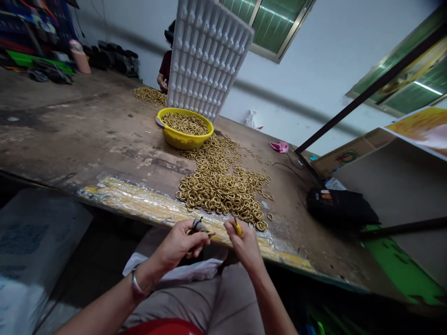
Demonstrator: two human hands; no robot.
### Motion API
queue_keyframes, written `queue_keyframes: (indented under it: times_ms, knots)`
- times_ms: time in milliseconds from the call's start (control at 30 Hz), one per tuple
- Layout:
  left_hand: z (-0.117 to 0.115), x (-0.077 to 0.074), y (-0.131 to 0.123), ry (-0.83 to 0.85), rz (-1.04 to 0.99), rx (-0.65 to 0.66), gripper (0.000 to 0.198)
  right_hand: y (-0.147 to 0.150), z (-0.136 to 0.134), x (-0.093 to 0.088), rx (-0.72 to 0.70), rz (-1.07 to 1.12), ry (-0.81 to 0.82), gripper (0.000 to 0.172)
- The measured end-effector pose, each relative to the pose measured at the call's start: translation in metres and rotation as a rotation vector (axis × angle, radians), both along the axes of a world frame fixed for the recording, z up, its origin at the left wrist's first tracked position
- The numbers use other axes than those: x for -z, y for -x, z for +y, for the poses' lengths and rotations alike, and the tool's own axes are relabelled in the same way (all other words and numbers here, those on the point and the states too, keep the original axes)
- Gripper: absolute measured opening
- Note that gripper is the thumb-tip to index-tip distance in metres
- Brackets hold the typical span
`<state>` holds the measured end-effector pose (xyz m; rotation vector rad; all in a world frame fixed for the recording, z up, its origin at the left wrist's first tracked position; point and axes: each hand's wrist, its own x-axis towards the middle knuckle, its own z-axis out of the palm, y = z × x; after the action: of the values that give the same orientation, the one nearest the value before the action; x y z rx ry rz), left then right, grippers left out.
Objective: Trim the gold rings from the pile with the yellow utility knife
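Note:
My left hand (185, 244), a silver bangle on its wrist, is closed on a brass-coloured ring (210, 234) just over the table's front edge. A dark grey wrap (198, 225) tied with a black band covers one of its fingers. Opposite it, my right hand (246, 244) grips a small tool with a yellow handle (238, 228); its working end is too small to make out. Just beyond both hands a heap of brass-coloured rings (223, 190) spreads over the tabletop. Behind the heap stands a yellow basin (185, 140) full of similar rings.
A grey moulded plastic tray (209, 56) stands upright behind the basin, partly hiding a person (164, 72) beside another ring pile (150, 95). Clear film and yellow tape (132, 197) cover the table edge. To the right are a black bag (338, 207) and a dark metal bar (349, 100).

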<state>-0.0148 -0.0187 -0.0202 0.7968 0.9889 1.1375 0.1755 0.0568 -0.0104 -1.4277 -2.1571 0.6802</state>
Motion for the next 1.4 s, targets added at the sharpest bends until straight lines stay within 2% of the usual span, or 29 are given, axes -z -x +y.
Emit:
queue_keyframes:
  times_ms: [67, 167, 233, 333, 467, 600, 700, 800, 900, 1000, 1200, 1300, 1400]
  knots:
    - [0.003, 0.004, -0.003, 0.049, -0.107, 0.022, 0.028, 0.009, -0.012, -0.014, -0.114, 0.257, 0.020, 0.022]
    - [0.005, 0.010, -0.005, 0.054, -0.236, 0.090, 0.033, 0.022, -0.028, -0.028, -0.235, 0.404, 0.052, 0.017]
    - [0.004, 0.012, -0.005, 0.090, -0.281, 0.133, 0.035, 0.025, -0.033, -0.030, -0.268, 0.399, 0.076, 0.015]
    - [0.001, 0.011, -0.003, 0.177, -0.303, 0.149, 0.037, 0.024, -0.033, -0.025, -0.233, 0.366, 0.073, 0.015]
    - [-0.001, 0.010, -0.004, 0.245, -0.330, 0.094, 0.033, 0.020, -0.031, -0.016, -0.223, 0.308, -0.073, 0.013]
    - [-0.001, 0.009, -0.009, 0.286, -0.369, 0.028, 0.028, 0.017, -0.036, -0.015, -0.402, 0.215, -0.228, 0.042]
    - [-0.002, 0.009, -0.011, 0.238, -0.355, 0.016, 0.029, 0.017, -0.040, -0.015, -0.464, 0.145, -0.260, 0.045]
    - [-0.003, 0.008, -0.012, 0.188, -0.357, -0.003, 0.030, 0.016, -0.040, -0.015, -0.414, 0.203, -0.207, 0.030]
    - [-0.005, 0.004, -0.012, 0.114, -0.320, -0.025, 0.033, 0.015, -0.038, -0.016, -0.315, 0.359, -0.066, 0.016]
    - [-0.008, -0.003, -0.011, 0.032, -0.243, 0.005, 0.032, 0.015, -0.036, -0.016, -0.232, 0.466, 0.055, 0.014]
    - [-0.010, -0.007, -0.009, 0.015, -0.125, 0.053, 0.026, 0.021, -0.035, -0.011, -0.150, 0.618, 0.280, 0.017]
    - [-0.010, -0.005, -0.009, 0.074, -0.181, 0.044, 0.029, 0.022, -0.035, -0.009, -0.168, 0.567, 0.243, 0.016]
    - [-0.010, -0.006, -0.009, 0.133, -0.195, 0.023, 0.031, 0.020, -0.037, -0.008, -0.210, 0.397, 0.034, 0.016]
